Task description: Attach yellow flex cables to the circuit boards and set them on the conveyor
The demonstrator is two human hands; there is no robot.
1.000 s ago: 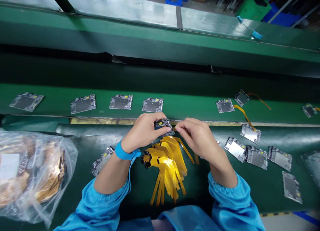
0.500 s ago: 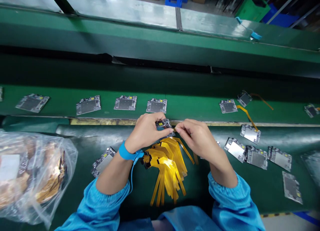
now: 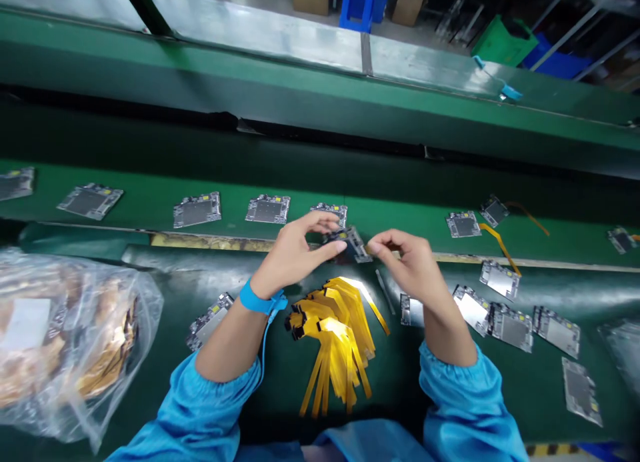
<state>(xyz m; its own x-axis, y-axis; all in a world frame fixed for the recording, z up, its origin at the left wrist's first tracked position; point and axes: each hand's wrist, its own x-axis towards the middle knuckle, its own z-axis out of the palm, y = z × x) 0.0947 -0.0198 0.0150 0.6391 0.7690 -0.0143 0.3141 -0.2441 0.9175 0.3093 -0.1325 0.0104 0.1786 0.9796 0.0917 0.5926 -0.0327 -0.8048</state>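
My left hand (image 3: 295,252) pinches a small circuit board (image 3: 350,241) between thumb and fingers, held above the near edge of the green belt. My right hand (image 3: 407,265) is closed in a pinch just right of the board, at the end of a yellow flex cable; what its fingertips hold is too small to name. A fan of yellow flex cables (image 3: 335,332) lies on the dark green mat below both hands. A blue strap (image 3: 257,301) circles my left wrist.
A row of circuit boards (image 3: 197,210) rides the green conveyor belt (image 3: 400,215). More boards (image 3: 510,325) lie on the mat at right, one (image 3: 207,322) at left. A clear plastic bag (image 3: 70,342) of parts sits at far left.
Both hands rose slightly toward the belt with the board. The boards on the belt shifted right in view. A board at my right wrist has come into sight.
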